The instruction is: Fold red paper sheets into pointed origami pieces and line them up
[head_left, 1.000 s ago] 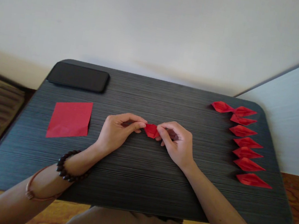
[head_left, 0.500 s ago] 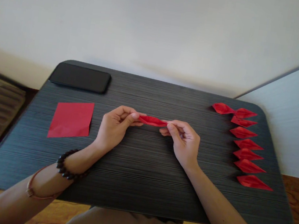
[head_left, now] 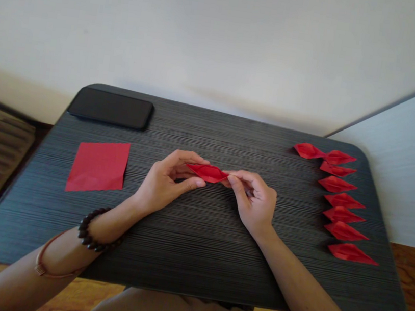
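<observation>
A small folded red paper piece (head_left: 208, 172), long and pointed at both ends, is held just above the middle of the dark striped table (head_left: 194, 246). My left hand (head_left: 165, 183) pinches its left end between thumb and fingers. My right hand (head_left: 255, 201) pinches its right end. A dark bead bracelet and a thin cord band sit on my left wrist.
A flat red paper sheet (head_left: 98, 166) lies at the left of the table, a black phone (head_left: 110, 108) behind it at the far left corner. Several finished red folded pieces (head_left: 340, 200) lie in a column along the right edge. A pale wall stands behind the table.
The red piece was a short bunched shape between my fingertips; my hands drew apart and stretched it into a long pointed form. It now sits slightly lower, with the left fingers shifted under it.
</observation>
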A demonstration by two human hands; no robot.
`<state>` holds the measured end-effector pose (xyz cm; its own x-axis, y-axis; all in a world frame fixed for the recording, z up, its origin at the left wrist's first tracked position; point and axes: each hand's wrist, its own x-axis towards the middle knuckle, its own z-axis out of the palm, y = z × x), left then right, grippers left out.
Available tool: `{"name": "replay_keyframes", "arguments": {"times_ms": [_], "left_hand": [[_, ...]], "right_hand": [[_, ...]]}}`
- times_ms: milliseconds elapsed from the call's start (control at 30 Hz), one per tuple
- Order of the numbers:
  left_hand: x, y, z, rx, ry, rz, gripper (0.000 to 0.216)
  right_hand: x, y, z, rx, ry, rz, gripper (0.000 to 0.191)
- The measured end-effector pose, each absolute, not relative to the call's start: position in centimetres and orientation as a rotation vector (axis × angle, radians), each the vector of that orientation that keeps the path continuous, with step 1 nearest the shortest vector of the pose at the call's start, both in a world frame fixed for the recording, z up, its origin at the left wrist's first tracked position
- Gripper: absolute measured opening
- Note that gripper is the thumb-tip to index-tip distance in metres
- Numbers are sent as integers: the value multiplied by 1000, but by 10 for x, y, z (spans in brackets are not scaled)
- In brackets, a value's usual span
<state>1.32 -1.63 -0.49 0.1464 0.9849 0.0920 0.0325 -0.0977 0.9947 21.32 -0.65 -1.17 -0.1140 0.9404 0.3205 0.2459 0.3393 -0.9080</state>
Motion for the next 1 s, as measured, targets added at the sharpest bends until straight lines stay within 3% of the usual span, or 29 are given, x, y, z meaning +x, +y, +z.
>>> {"name": "replay_keyframes", "arguments": {"times_ms": [233,367,567,833,1000], "left_hand": [[7,-14,-5,1963,1244,1042,4],[6,-14,-3,2035,1270,1076,5],[10,-17,-2,1910,1266,1055,3],[15,-18,0,1466,1332,970,13],[9,-19,-2,1659,1447,920,16]], "right_hand": [[215,-7,-13,-1030,-1741,834,16],[216,-5,-10,-919,-1984,739,24],[214,-1,-11,-905,-2080,708,5],[214,-2,-9,-1024,-1969,809,7],[216,-1,-12,-1036,-1973,772,5]]}}
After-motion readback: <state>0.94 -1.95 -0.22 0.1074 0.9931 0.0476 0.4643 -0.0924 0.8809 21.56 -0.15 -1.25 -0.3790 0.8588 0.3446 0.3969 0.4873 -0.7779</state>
